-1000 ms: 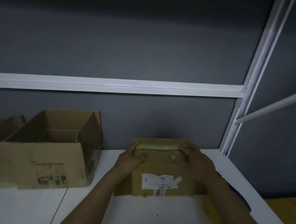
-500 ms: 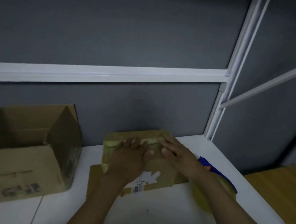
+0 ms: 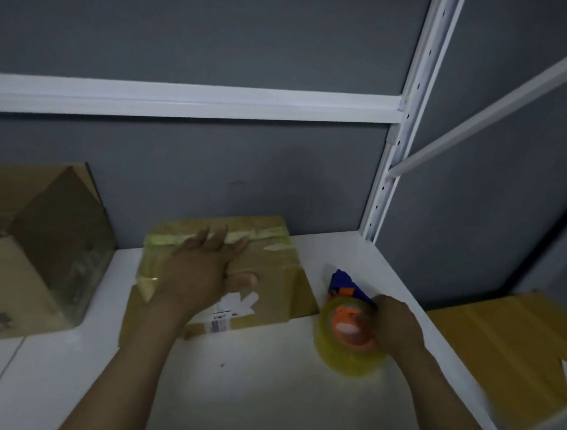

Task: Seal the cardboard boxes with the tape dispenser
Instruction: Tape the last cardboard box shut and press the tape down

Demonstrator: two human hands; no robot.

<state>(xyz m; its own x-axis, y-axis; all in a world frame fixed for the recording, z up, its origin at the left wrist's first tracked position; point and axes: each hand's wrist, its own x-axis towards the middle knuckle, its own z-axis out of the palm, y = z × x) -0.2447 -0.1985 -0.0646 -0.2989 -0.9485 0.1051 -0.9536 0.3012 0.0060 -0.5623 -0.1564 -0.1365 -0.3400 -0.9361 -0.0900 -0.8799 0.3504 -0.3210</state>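
Head view, dim light.

Left hand (image 3: 204, 273) lies flat on top of the small cardboard box (image 3: 271, 271). Its fingers are straight and spread, thumb out to the side, pressing down without gripping. The box sits at the back of the white shelf (image 3: 262, 398), against the grey panel. A yellowish tape strip (image 3: 240, 237) already runs along its far top edge. A side flap (image 3: 300, 293) is splayed out flat on the shelf at the right, not folded in.

Right hand (image 3: 397, 323) has its fingers curled round the tape dispenser (image 3: 348, 323), which has a blue body, orange hub and yellow roll. It is low over the shelf just right of the box, and the handle is hidden under the hand.

An open cardboard box (image 3: 30, 264) stands at the left, unsealed. A yellow-brown carton (image 3: 517, 348) sits past the shelf edge, lower right.

Risks, my read:
- The box is held by a flat palm only, so tape pull could slide it on the slick shelf and skew the strip.
- Taping with the flap splayed leaves a gap in that seam.
- The spread left fingers lie in the likely tape path, so the cutter could catch them.
- I can't see the free tape end; if it's stuck back on the roll, the first pass lays nothing.
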